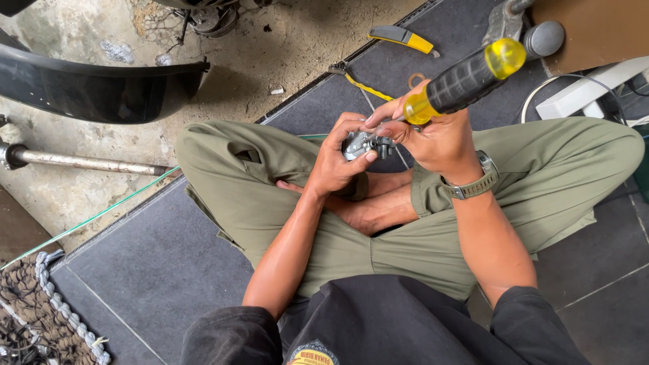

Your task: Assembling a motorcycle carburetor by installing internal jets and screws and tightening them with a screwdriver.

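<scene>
I sit cross-legged on dark floor tiles. My left hand (338, 159) wraps around a small grey metal part (362, 144) held above my knees. My right hand (433, 138) grips a screwdriver with a black and yellow handle (466, 78), its shaft hidden behind my fingers and pointing into the metal part. A watch (476, 182) sits on my right wrist. The two hands touch at the part.
A yellow-handled knife (402, 37) and a small ring (416, 80) lie on the tiles ahead. A black curved vehicle panel (101, 88) and a metal rod (81, 162) are at the left on concrete. A woven mat (40, 311) lies at the lower left. White cable and block (588, 94) at right.
</scene>
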